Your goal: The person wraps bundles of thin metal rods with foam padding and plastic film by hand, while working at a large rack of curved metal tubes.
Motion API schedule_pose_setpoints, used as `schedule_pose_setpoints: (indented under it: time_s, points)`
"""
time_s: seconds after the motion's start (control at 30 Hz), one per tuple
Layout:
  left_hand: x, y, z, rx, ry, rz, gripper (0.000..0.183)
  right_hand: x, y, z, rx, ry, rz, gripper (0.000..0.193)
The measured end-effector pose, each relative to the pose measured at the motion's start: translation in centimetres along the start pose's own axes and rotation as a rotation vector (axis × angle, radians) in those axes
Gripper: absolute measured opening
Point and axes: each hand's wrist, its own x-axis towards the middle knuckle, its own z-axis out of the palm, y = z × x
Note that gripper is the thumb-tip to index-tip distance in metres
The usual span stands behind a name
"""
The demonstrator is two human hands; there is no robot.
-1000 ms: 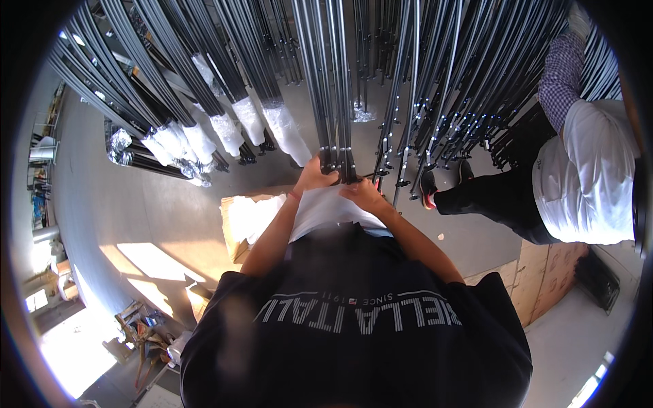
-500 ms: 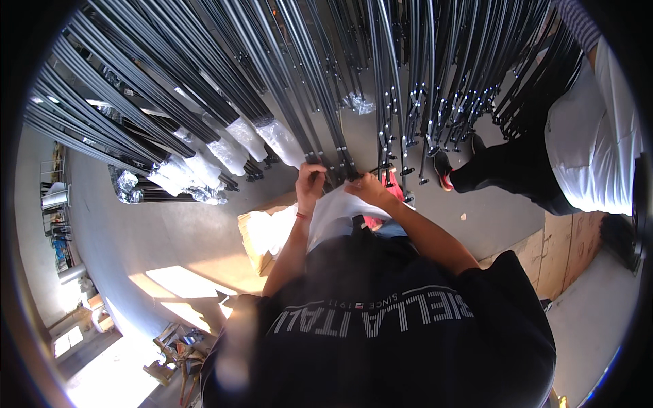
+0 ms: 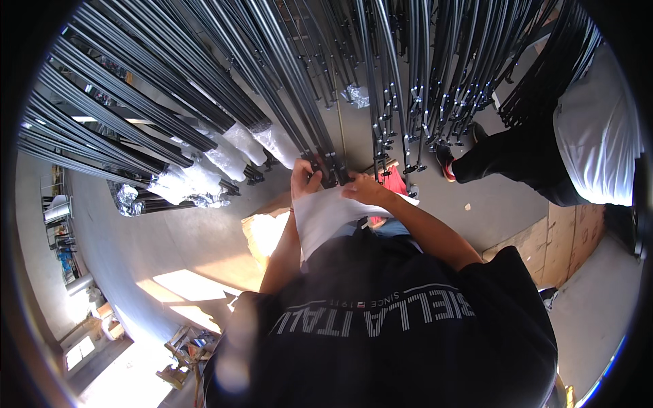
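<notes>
A bundle of long black metal rods [image 3: 300,112] hangs down in front of me, small fittings at its lower ends. Left of those ends is my left hand [image 3: 304,179], its fingers closed at the upper corner of a white wrapping sheet [image 3: 325,216]. My right hand [image 3: 365,189] pinches the sheet's upper edge, just right of the rod ends. Between both hands the sheet is stretched out, in front of my lap. Parts of the fingertips are hidden behind the rods and sheet.
More black rods [image 3: 163,75] hang at the left, several with clear plastic wrap [image 3: 183,182] on their ends. Further rods [image 3: 462,81] hang at the right. A person in a white top [image 3: 598,129] stands there. An open cardboard box [image 3: 255,238] with white material sits at my left.
The white sheet has been raised and spread wider between my hands, close to the rod ends. My left hand has shifted slightly left and down. The rods sit a little further left in view.
</notes>
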Motion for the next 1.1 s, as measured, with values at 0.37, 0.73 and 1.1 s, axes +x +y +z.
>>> schedule_pose_setpoints:
  time_s: [0.37, 0.73, 1.1]
  points:
    - [1.6, -1.3, 2.9, -0.421, 0.165, 0.000, 0.028, -1.4, 1.7, -1.0, 0.349, 0.084, 0.223, 0.043]
    - [8.9, -0.5, 2.7, -0.127, -0.141, -0.341, 0.077, -1.6, 3.3, -0.5, 0.473, 0.112, 0.158, 0.043]
    - [18.2, -0.1, 0.6, -0.340, -0.161, -0.387, 0.084, -2.3, 3.0, -3.2, 0.426, 0.194, 0.357, 0.055]
